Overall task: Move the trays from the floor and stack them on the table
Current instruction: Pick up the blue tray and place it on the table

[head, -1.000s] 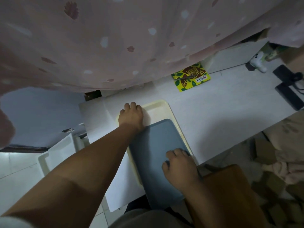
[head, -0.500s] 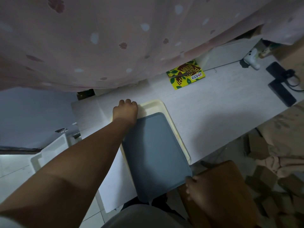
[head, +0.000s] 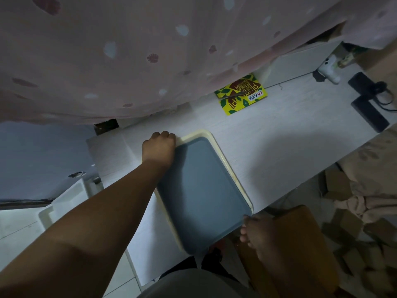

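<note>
Closest to me, my right hand (head: 258, 232) sits at the near right corner of the flat blue-grey plastic tray (head: 200, 190); its fingers are loosely curled at the tray's edge, but in this dim light I cannot tell whether they grip it or only touch it. Just behind that hand stands a brown wooden stool (head: 300, 244), and to its right a heap of cardboard scraps (head: 352, 233) covers the floor. The blue-grey tray lies nested on a cream rectangular plastic tray (head: 225, 155), whose rim shows along the far and right sides; both rest on the pale wood-grain table (head: 279, 143), with the blue tray's near end overhanging the table edge. My left hand (head: 159, 145) is clenched, fingers folded down over the far left corner of the stack, touching both trays. To the left, down on the tiled floor, I see part of a white plastic tray (head: 64, 201). Farther along the table lies a yellow snack packet (head: 240, 93) printed with green leaves and the partly readable word "Plum", its top tucked beneath a pink spotted curtain (head: 129, 50) that blocks the whole back of the table. At the far right lie a black power strip (head: 369, 110) and a white handheld device (head: 328, 69).
</note>
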Available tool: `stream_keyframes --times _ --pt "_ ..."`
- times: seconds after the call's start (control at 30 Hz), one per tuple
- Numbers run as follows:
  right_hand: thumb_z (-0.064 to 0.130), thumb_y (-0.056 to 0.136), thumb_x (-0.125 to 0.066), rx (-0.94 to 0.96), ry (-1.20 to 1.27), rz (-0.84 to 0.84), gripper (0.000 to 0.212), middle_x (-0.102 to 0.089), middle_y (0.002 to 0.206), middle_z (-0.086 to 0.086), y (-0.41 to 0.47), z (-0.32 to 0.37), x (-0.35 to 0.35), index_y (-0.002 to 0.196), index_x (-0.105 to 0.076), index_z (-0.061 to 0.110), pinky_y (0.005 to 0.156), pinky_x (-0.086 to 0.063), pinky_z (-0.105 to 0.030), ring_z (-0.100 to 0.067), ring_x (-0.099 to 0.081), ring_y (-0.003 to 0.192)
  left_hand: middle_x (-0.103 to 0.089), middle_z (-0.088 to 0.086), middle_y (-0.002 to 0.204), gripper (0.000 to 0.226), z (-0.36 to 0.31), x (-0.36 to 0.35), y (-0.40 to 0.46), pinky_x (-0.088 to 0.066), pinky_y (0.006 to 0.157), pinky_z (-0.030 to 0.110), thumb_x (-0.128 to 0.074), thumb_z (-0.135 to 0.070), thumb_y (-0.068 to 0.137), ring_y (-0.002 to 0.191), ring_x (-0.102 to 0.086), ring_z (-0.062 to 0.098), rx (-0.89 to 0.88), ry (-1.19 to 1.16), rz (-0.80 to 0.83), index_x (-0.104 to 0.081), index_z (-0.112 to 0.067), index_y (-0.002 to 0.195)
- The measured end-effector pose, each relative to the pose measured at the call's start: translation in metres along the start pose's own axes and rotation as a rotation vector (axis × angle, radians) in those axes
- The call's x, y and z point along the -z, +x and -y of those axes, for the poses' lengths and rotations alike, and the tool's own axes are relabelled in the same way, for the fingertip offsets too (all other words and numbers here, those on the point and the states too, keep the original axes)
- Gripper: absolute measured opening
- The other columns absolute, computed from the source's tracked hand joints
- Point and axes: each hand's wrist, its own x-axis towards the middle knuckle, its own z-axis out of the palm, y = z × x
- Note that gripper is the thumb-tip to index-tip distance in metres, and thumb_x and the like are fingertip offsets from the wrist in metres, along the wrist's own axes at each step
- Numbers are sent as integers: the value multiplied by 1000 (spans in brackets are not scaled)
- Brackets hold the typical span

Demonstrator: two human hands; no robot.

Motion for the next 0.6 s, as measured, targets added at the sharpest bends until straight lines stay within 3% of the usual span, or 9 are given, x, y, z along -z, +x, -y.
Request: stream_keyframes --times 0.27,0.37,0.47,0.6 --pt "20 99 -60 17 -45 37 20 -68 72 -12 -4 5 8 91 -64 3 44 -42 -24 -18 -60 49 -60 10 103 27 1 -6 -4 -42 64 36 -56 -2 83 94 -55 29 13 17 -17 -59 -9 109" --pt "41 97 -60 39 -161 88 39 -70 66 -8 -7 9 18 82 -66 5 47 -47 -25 -17 -64 47 -59 12 107 31 -1 -2 -4 -47 70 39 -60 -5 85 96 -56 30 27 24 33 -57 -9 115" --pt "62 97 -42 245 -440 -49 60 -68 65 -3 -10 13 30 76 -64 11 47 -48 -22 -13 -64 48 -58 13 106 32 -2 6 -3 -45 66 38 -62 -10 85 93 -58 32 68 -43 60 -55 -8 116" --pt "63 98 -28 509 -516 -94 59 -67 74 1 -18 22 42 82 -64 19 69 -57 -31 -12 -65 70 -59 14 108 30 -5 29 -17 -41 68 35 -58 -30 92 97 -58 35 145 -109 -6 -56 -8 112"
